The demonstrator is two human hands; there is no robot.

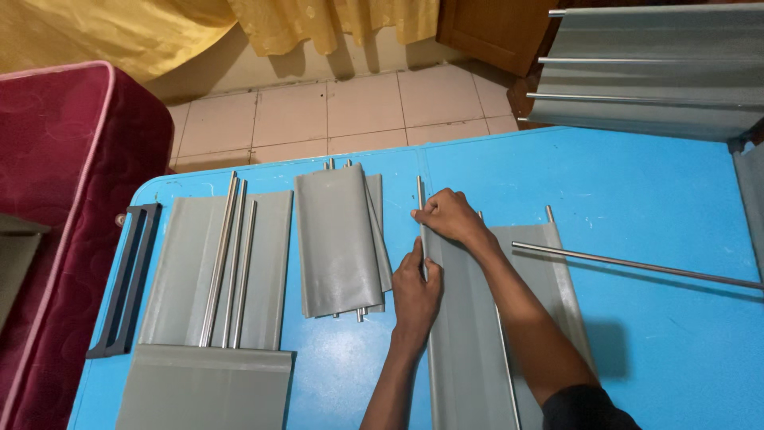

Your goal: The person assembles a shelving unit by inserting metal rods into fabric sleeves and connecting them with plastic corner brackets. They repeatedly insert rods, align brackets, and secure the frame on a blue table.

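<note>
A grey fabric panel [465,334] lies on the blue table [637,199] in front of me. A thin metal rod [419,195] runs along the panel's left edge and sticks out at the far end. My left hand [415,291] pinches that edge and the rod lower down. My right hand [450,216] grips the same edge nearer the rod's far end. A second rod [503,350] lies further right in the same panel.
A folded grey panel [341,239] with rod ends lies left of my hands. Further left, three loose rods [231,263] rest on another grey panel [179,271]. A dark plastic frame [127,279] sits at the table's left edge. A long rod [637,265] lies right. A partly built grey shelf [652,72] stands at the far right.
</note>
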